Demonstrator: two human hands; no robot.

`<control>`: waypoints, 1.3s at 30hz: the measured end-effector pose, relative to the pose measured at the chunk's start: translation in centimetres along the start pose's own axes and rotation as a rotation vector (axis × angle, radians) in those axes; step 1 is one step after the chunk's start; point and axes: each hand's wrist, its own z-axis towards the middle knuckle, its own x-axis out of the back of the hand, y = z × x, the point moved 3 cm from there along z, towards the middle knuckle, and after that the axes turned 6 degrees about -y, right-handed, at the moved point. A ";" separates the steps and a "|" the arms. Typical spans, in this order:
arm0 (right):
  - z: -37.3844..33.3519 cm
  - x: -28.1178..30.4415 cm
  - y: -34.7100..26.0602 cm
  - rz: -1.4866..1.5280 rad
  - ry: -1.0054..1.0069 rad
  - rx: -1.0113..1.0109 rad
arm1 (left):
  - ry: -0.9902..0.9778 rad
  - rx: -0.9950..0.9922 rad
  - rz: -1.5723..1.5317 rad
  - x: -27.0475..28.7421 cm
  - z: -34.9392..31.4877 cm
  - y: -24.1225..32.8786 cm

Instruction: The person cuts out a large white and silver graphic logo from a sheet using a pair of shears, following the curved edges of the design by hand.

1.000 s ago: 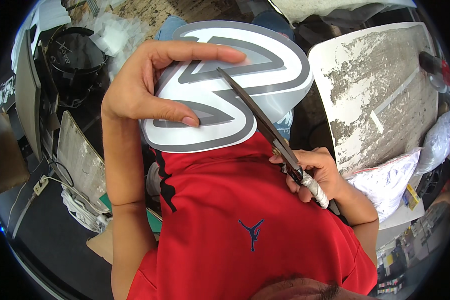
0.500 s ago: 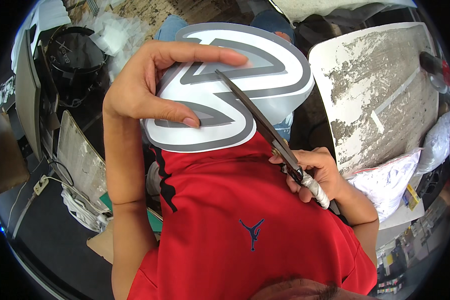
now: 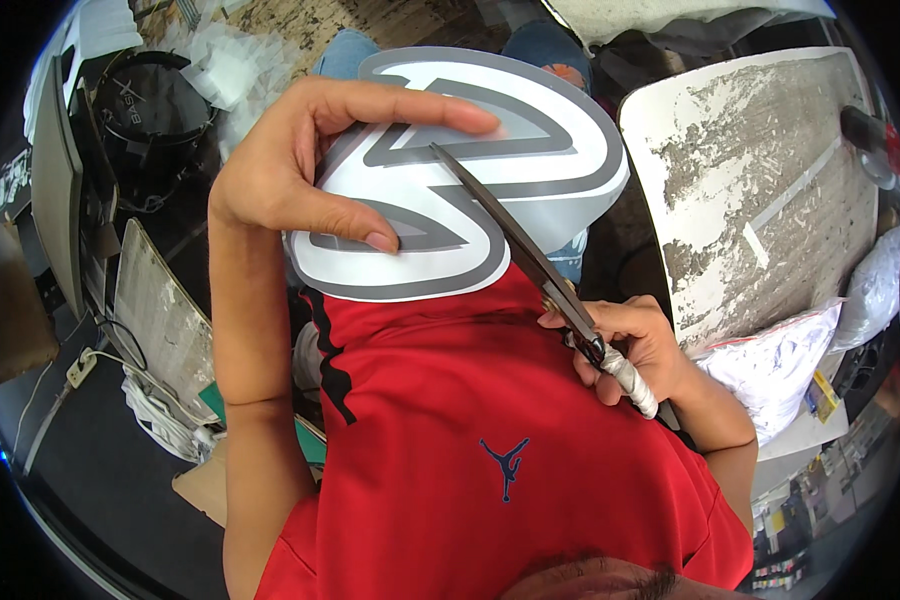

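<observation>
A letter-shaped sheet (image 3: 400, 275), white with grey outlines and rounded edges, spreads over my lap. It is held by my left hand (image 3: 275, 170), whose thumb and forefinger lie across its top face; the other fingers are hidden behind it. Long dark scissors (image 3: 535, 262) are in my right hand (image 3: 642, 345), gripped by a handle wrapped in white tape. Their blade runs up and left over the sheet, its tip beside the grey outline of the upper opening. Whether a second blade lies under the sheet, I cannot tell. Pale translucent material shows below the sheet's right side.
A worn board with peeling white paint (image 3: 760, 170) stands at the right, a filled white plastic bag (image 3: 775, 365) below it. On the left are a black round object (image 3: 150, 100), another worn board (image 3: 160, 310) and cables (image 3: 165, 420). Crumpled clear film (image 3: 225, 70) lies behind my left hand.
My left hand and the sheet have shifted very slightly to the right. The scissors and my right hand look nearly the same.
</observation>
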 end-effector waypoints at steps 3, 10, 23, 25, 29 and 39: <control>0.0 0.0 -0.1 -0.006 0.001 0.010 | 0.011 0.006 -0.016 -0.1 -0.1 0.0; 0.1 -0.1 -0.1 0.005 -0.004 0.012 | -0.090 -0.034 -0.072 0.1 -0.1 0.1; 0.1 0.0 -0.1 0.018 -0.018 -0.014 | -0.003 0.028 -0.060 0.1 -0.1 -0.3; 0.1 0.0 -0.1 0.014 -0.017 -0.010 | -0.132 -0.007 -0.093 0.2 0.0 0.0; 0.1 0.0 0.1 0.003 -0.006 0.022 | -0.136 -0.013 -0.086 0.2 0.1 0.1; 0.1 0.0 -0.1 0.010 -0.017 -0.020 | -0.186 -0.014 -0.077 0.6 0.3 -0.1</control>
